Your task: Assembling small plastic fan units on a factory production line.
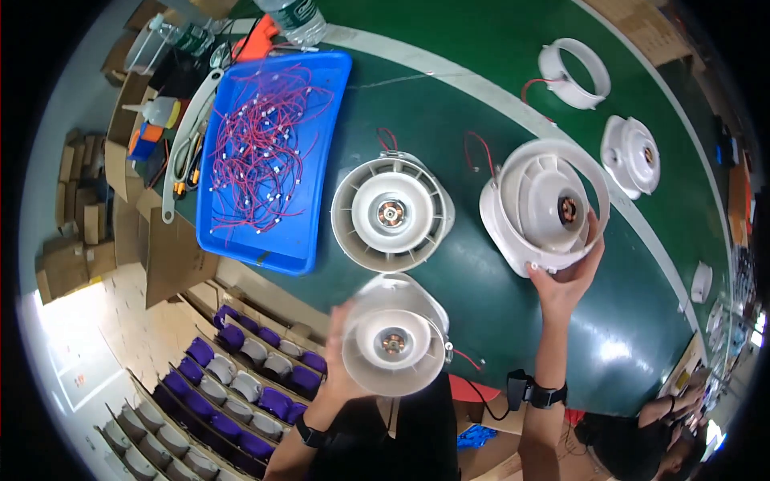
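My left hand (340,370), a little blurred, is wrapped round the left side of a round white fan housing (395,377) with copper motor windings at its centre. This housing is at the table's near edge, and a short red wire comes out of its right side. On the right, my right hand (571,276) grips the lower edge of a second fan housing (513,212), which is tilted, its thumb in front and its other fingers partly hidden. Between them on the green table (481,337) lies a third fan housing (343,215) with a red wire at its top.
A blue tray (335,120) of red wires with white connectors lies at the left. Farther right are a white ring (551,68) and another fan part (619,164). A water bottle (301,22) stands at the back. Boxes of purple and white parts (196,369) sit below left.
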{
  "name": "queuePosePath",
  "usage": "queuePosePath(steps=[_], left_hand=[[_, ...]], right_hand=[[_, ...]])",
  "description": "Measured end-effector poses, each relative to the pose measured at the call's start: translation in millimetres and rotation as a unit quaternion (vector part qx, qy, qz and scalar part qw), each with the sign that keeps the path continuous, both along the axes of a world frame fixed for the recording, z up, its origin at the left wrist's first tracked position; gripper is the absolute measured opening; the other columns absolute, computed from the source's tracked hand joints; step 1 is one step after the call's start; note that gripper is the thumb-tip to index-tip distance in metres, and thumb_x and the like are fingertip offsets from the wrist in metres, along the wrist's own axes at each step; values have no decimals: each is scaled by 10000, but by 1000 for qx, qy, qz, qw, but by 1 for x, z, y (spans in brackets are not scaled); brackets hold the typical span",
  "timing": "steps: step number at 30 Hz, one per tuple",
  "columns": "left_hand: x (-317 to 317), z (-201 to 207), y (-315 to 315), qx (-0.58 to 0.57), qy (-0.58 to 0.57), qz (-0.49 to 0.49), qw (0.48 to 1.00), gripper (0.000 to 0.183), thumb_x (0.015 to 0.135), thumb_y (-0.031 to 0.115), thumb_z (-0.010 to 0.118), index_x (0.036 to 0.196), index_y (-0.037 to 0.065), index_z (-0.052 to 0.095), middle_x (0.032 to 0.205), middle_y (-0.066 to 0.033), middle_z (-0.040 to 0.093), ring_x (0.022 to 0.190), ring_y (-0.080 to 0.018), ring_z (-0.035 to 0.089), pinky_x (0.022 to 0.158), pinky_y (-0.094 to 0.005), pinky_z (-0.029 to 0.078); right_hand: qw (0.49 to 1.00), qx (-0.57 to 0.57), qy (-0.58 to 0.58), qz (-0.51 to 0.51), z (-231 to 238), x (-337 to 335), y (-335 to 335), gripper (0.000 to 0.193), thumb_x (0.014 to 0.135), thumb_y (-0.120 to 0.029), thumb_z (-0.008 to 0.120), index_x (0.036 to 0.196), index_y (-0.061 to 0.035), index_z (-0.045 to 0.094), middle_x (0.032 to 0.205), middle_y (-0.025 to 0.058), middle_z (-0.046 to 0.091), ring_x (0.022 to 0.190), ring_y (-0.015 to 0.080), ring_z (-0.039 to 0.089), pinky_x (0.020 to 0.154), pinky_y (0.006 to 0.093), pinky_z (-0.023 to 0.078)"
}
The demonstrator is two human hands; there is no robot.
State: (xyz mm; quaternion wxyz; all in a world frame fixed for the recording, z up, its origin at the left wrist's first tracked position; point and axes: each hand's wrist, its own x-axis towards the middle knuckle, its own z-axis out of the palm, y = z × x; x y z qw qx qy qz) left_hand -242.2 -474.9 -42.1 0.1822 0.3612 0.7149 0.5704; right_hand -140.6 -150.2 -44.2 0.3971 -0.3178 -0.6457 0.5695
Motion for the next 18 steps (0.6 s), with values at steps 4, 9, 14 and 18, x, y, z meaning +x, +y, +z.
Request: queuePosePath(steps=[4, 9, 14, 18], left_hand=[[6, -23, -29, -24, -160, 168, 972, 1207, 652, 226, 938, 1554, 123, 142, 1537, -229, 286, 1407, -321, 369, 1145, -511, 356], [-10, -4, 8, -78, -54, 204, 974, 1336, 499, 206, 998, 1517, 21, 154, 1408, -170, 414, 1282, -287, 502, 1077, -459, 435], [-4, -12, 42, -101, -26, 210, 972, 1337, 636, 267, 945, 1527, 87, -35, 1586, -245, 158, 1444, -339, 307, 1201, -472, 197], [-22, 4, 52, -70, -103, 279, 952, 1208, 644, 313, 921, 1509, -26, 150, 1433, -279, 431, 1286, -395, 498, 1088, -466, 384]], right_hand=[[994, 55, -29, 94, -7, -67, 23, 1156, 592, -173, 946, 1492, 9, 244, 1503, 185, 346, 1381, 292, 400, 1154, 418, 327], [963, 191, -81, 170, -16, -120, 45, 1215, 620, -175, 939, 1530, 6, 155, 1527, 203, 339, 1393, 311, 395, 1157, 424, 321], [948, 171, -132, 235, 3, -157, 77, 1244, 636, -96, 908, 1560, -11, 80, 1587, 207, 269, 1452, 316, 319, 1195, 428, 265], [921, 195, -171, 291, 19, -168, 81, 1144, 704, -63, 843, 1559, -15, 84, 1603, 212, 218, 1459, 341, 293, 1198, 434, 254]])
